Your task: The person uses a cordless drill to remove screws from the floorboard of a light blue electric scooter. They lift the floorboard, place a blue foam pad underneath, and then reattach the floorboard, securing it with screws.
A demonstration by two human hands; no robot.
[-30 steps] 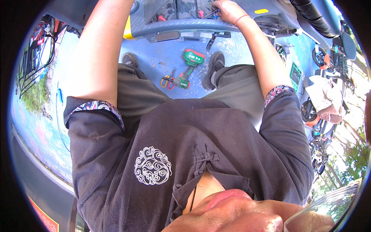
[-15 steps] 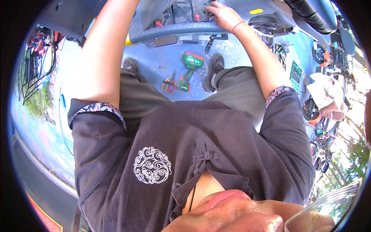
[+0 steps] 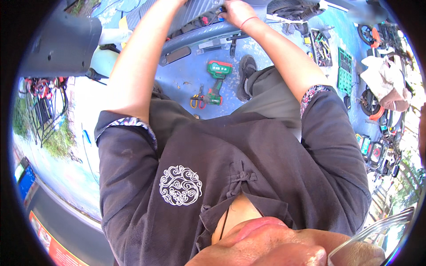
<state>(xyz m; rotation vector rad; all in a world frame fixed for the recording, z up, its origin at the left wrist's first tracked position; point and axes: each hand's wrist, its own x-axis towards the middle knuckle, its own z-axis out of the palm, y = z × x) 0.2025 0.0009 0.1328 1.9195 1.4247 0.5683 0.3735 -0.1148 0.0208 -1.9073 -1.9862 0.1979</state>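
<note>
My right hand [image 3: 236, 10] is at the top edge, with a red band on its wrist. Its fingers curl into the open bay of a grey scooter body [image 3: 195, 37], among red and blue wires; what they grip is hidden. My left forearm [image 3: 142, 66] reaches up to the same bay, and the left hand is cut off by the top edge. On the blue ground below lie a green cordless drill [image 3: 216, 76] and pliers [image 3: 198, 101] with yellow and red handles, next to my dark shoe [image 3: 246, 75].
A green crate [image 3: 344, 71] and a tray of tools [image 3: 321, 44] sit on the ground at the right. Parked scooters and a cloth-covered heap [image 3: 386, 84] line the right side. A grey panel [image 3: 57, 46] stands at the upper left, and a metal rack [image 3: 42, 106] at the far left.
Both arms have risen toward the top of the picture, and the left hand has gone out of view. The scooter, drill and pliers have shifted slightly in the view as my head moved.
</note>
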